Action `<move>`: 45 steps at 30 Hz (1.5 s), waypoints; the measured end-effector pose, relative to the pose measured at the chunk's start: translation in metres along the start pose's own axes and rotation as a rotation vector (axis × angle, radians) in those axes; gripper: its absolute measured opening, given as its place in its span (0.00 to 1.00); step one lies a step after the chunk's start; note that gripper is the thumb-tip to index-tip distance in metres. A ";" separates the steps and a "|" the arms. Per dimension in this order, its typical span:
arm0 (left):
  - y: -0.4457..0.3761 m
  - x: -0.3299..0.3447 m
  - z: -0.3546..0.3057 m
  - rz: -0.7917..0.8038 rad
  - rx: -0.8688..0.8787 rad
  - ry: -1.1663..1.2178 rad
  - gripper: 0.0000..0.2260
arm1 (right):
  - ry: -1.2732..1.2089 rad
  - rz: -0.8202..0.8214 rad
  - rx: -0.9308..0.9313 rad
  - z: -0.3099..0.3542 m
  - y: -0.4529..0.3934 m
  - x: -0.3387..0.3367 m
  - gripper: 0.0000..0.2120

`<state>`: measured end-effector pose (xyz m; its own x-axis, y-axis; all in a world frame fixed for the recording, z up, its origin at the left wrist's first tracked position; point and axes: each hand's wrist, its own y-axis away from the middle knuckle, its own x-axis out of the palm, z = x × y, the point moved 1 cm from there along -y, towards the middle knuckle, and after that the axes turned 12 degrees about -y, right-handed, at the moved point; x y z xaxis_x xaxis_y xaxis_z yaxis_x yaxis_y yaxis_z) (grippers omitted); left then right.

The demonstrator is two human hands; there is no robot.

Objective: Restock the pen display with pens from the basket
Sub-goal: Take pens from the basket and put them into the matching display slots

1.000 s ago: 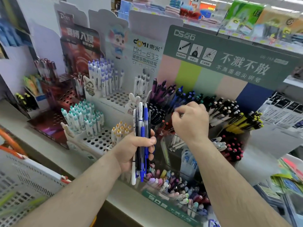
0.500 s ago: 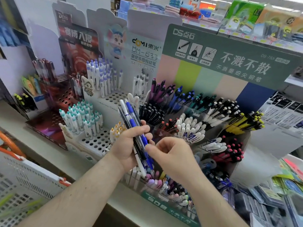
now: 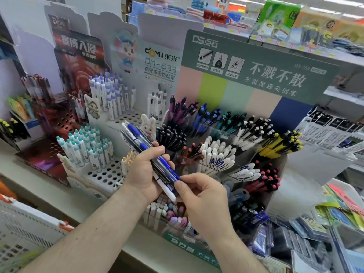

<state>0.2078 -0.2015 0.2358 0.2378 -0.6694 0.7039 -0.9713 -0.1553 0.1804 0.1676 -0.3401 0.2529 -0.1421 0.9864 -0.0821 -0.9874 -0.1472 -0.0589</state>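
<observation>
The left hand [image 3: 146,174] grips a slanted bundle of blue and white plastic pens [image 3: 146,152]; the right hand [image 3: 201,192] apparently pinches its lower end, tiered pen display [image 3: 262,91] just beyond.

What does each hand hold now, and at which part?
The left hand grips a bundle of blue, black and white plastic pens around its middle. The right hand pinches the lower end of one blue pen in that bundle.

My view of a shop aisle, grey counter ledge [image 3: 39,186] below me, back shelves [image 3: 275,39] stacked with folded towels [image 3: 173,8], bright ceiling strip lights [image 3: 350,1] overhead
</observation>
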 end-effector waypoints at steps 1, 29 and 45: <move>0.000 0.000 -0.001 0.001 -0.005 0.011 0.09 | -0.040 -0.009 -0.001 0.000 0.001 -0.002 0.06; 0.005 -0.031 -0.002 0.408 -0.217 0.178 0.23 | -0.715 -0.312 0.189 0.002 -0.034 -0.024 0.06; 0.001 -0.061 -0.013 0.220 -0.163 -0.133 0.12 | 0.615 -0.039 -0.603 -0.027 -0.056 -0.007 0.08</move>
<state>0.1927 -0.1513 0.2025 0.0077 -0.7648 0.6442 -0.9821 0.1153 0.1487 0.2262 -0.3406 0.2299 0.1267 0.8025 -0.5830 -0.7600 -0.2992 -0.5770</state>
